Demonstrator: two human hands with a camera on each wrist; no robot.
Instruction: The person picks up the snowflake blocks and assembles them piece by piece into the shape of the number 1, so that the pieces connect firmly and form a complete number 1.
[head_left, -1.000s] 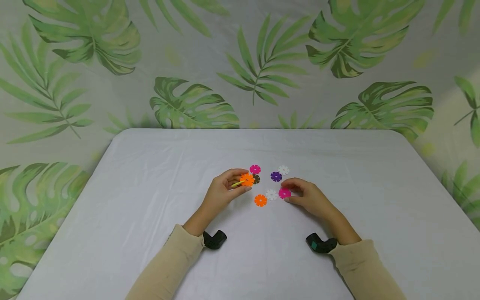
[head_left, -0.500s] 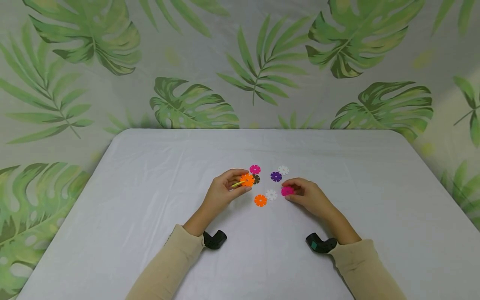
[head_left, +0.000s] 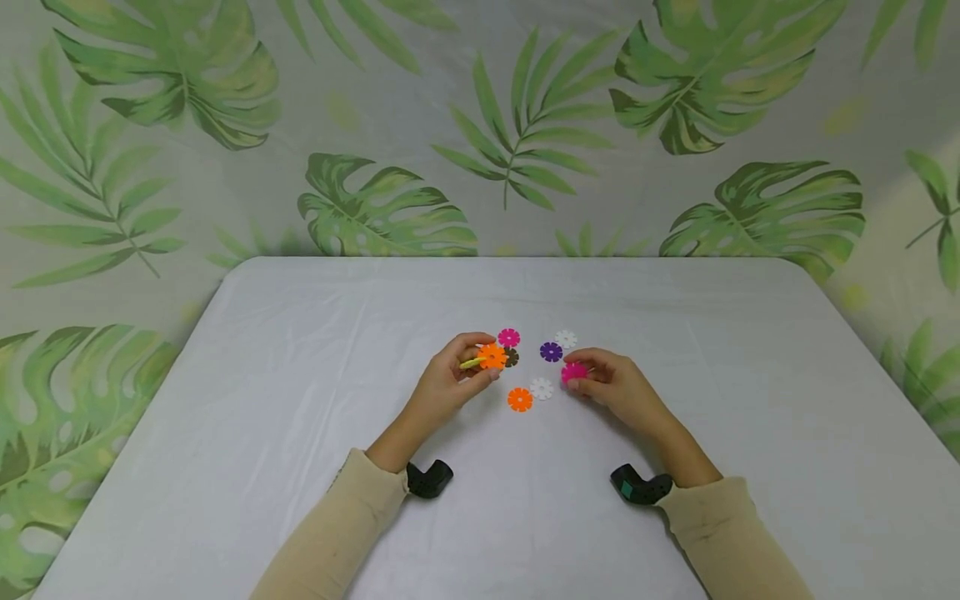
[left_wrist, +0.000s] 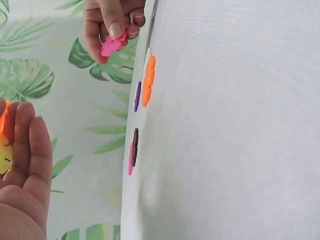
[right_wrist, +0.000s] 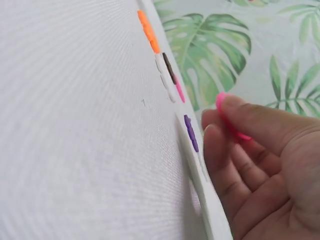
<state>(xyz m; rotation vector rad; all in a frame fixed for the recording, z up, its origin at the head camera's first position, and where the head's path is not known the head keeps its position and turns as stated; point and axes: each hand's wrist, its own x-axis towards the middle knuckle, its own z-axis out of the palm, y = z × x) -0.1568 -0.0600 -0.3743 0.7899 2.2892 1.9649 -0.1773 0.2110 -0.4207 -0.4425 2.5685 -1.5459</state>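
Note:
My left hand (head_left: 448,379) holds an orange notched disc (head_left: 492,357) joined crosswise to a yellow disc (left_wrist: 4,159). In my right hand (head_left: 617,387) a pink notched disc (head_left: 573,373) is pinched between thumb and fingers, raised off the table in the right wrist view. Between the hands lie a second orange disc (head_left: 520,400) and a white disc (head_left: 541,389), side by side. Farther back are a purple disc (head_left: 551,352) and another white disc (head_left: 566,338). Beside my left fingertips a brown disc (head_left: 512,357) and another pink disc (head_left: 508,337) lie close together.
The table (head_left: 300,333) has a white cover and rounded far corners. Behind it hangs a leaf-patterned cloth (head_left: 390,208). Black curved devices sit at both wrists, a left one (head_left: 431,479) and a right one (head_left: 641,485), next to the beige sleeves.
My right hand has lifted the pink disc from beside the near white disc, and it is now tilted in the fingers. My left hand has barely moved.

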